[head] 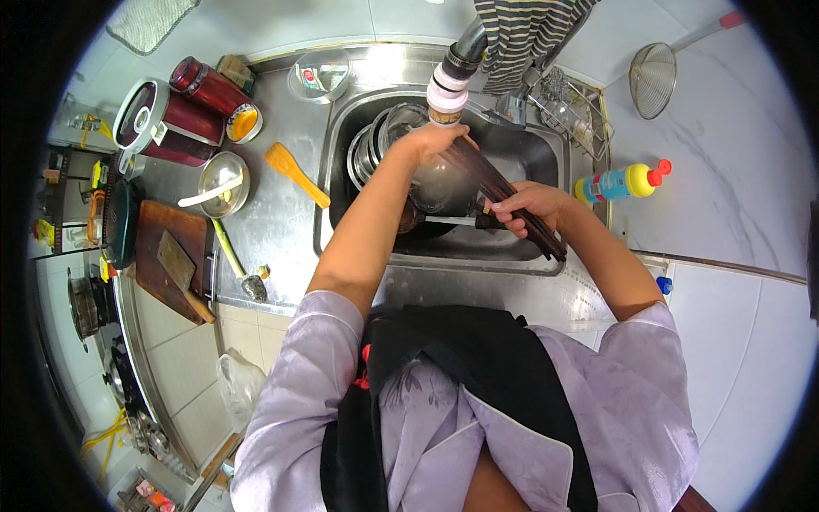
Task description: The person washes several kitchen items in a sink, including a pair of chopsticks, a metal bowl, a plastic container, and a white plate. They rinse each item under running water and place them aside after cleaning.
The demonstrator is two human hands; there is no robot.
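Observation:
My right hand (534, 208) is closed round a bundle of dark wooden chopsticks (489, 176), held slantwise over the sink. Near the faucet's pink and white spout (447, 93), my left hand (438, 142) lies at the bundle's upper end; its fingers are partly hidden, so its grip cannot be made out. Below the hands, the steel sink basin (537, 150) holds stacked metal bowls (365, 157), a clear round bowl or lid and a piece of cookware with a black handle (489, 222).
Left of the sink lie a wooden spatula (297, 174), a metal bowl (224, 185) with a white spoon, and a cleaver (177, 259) on a cutting board (150, 224). Rightward are a wire rack (592, 137), a yellow and blue bottle (614, 184) and a strainer (652, 80).

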